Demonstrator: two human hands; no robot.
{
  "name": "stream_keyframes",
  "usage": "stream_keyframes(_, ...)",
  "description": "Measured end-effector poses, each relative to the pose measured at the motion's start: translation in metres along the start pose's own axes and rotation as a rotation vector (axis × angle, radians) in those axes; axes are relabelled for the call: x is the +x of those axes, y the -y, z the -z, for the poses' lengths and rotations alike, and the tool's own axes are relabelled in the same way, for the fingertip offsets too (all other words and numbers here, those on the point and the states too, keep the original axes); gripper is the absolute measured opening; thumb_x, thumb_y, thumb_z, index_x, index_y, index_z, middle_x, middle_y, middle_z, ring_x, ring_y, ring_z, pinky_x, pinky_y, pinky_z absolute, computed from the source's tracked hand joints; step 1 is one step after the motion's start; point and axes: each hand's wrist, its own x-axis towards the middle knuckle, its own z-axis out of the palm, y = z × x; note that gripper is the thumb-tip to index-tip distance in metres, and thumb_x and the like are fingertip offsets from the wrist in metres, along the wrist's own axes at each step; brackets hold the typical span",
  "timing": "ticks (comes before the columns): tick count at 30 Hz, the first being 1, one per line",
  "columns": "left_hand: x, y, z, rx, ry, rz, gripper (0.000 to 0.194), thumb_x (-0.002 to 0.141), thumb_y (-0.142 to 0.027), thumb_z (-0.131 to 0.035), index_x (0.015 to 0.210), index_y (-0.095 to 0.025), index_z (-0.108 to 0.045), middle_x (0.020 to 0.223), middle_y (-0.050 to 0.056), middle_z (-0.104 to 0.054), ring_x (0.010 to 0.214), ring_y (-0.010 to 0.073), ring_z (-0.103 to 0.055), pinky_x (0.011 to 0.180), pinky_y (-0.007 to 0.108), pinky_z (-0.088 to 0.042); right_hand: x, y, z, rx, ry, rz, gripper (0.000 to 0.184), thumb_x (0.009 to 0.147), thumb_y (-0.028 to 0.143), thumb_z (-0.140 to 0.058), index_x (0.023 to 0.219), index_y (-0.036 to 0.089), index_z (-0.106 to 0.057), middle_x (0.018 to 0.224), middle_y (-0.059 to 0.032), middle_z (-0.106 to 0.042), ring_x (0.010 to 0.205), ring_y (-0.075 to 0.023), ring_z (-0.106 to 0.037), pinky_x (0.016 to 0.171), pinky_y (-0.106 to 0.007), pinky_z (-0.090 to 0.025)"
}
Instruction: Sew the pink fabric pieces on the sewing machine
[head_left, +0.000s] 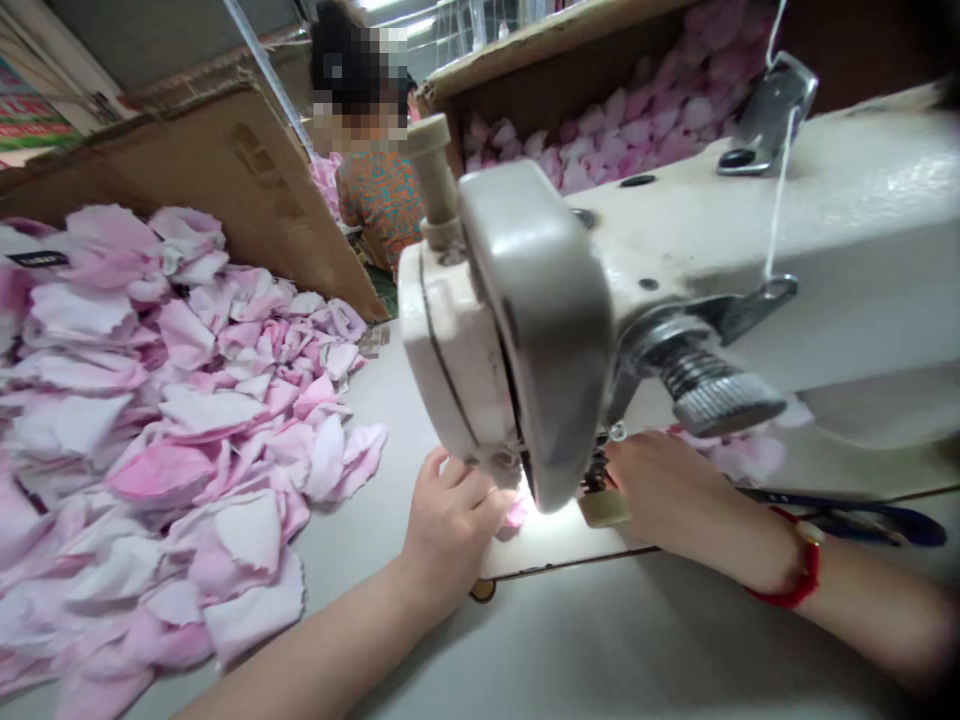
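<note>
My left hand (450, 520) rests on the table just left of the needle area of a cream sewing machine (540, 320), fingers curled onto a small pink fabric piece (516, 515) under the lit head. My right hand (675, 495) lies on the machine bed right of the needle, its fingertips hidden behind the machine head. A red band circles my right wrist.
A large heap of pink and white fabric pieces (165, 430) covers the table's left. Cardboard boxes (225, 170) stand behind, one holding more pink pieces (645, 110). Blue-handled scissors (877, 520) lie at right. Another person (375, 190) sits beyond the machine.
</note>
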Motion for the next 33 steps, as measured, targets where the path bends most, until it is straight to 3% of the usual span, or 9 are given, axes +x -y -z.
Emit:
stream_keyframes(8, 0.002, -0.005, 0.000, -0.134, 0.205, 0.066, 0.030, 0.086, -0.011, -0.032, 0.065, -0.020, -0.052, 0.058, -0.002, -0.049, 0.056, 0.0108, -0.045, 0.055, 0.025, -0.038, 0.000, -0.002, 0.006, -0.034, 0.099, -0.034, 0.026, 0.079, 0.021, -0.040, 0.054, 0.019, -0.047, 0.051, 0.0003, -0.051, 0.051, -0.0117, -0.047, 0.046, -0.024, -0.020)
stream_keyframes(12, 0.001, -0.001, -0.002, -0.052, 0.188, 0.015, 0.033, 0.088, -0.014, -0.029, 0.064, -0.020, -0.052, 0.057, -0.002, -0.047, 0.056, 0.0116, -0.043, 0.054, 0.027, -0.036, -0.003, -0.004, 0.002, -0.057, 0.044, -0.017, 0.022, 0.079, 0.026, -0.041, 0.061, 0.019, -0.051, 0.059, -0.0013, -0.057, 0.056, -0.0138, -0.051, 0.049, -0.024, -0.023)
stream_keyframes(16, 0.000, 0.000, -0.001, -0.032, 0.165, -0.006, 0.030, 0.087, -0.014, -0.032, 0.064, -0.019, -0.051, 0.055, -0.003, -0.044, 0.056, 0.0117, -0.043, 0.058, 0.028, -0.036, -0.004, -0.002, -0.006, -0.136, -0.044, 0.025, 0.023, 0.079, 0.022, -0.040, 0.058, 0.018, -0.051, 0.051, -0.0007, -0.053, 0.050, -0.0129, -0.049, 0.047, -0.025, -0.021)
stream_keyframes(24, -0.002, -0.004, -0.003, 0.174, -0.014, -0.106, 0.023, 0.085, -0.004, -0.036, 0.078, -0.016, -0.054, 0.074, 0.000, -0.057, 0.077, 0.0119, -0.051, 0.079, 0.030, -0.040, -0.006, -0.003, -0.009, -0.144, -0.096, 0.023, 0.026, 0.077, 0.021, -0.043, 0.053, 0.018, -0.049, 0.052, -0.0010, -0.056, 0.051, -0.0132, -0.051, 0.046, -0.024, -0.021)
stream_keyframes(33, -0.003, -0.001, -0.001, 0.102, -0.016, -0.141, 0.023, 0.086, -0.010, -0.032, 0.086, -0.011, -0.055, 0.080, 0.007, -0.060, 0.078, 0.0175, -0.052, 0.070, 0.031, -0.043, -0.002, -0.006, -0.008, -0.165, -0.073, 0.053, 0.027, 0.078, 0.019, -0.041, 0.052, 0.018, -0.049, 0.054, -0.0019, -0.056, 0.053, -0.0135, -0.052, 0.048, -0.025, -0.023)
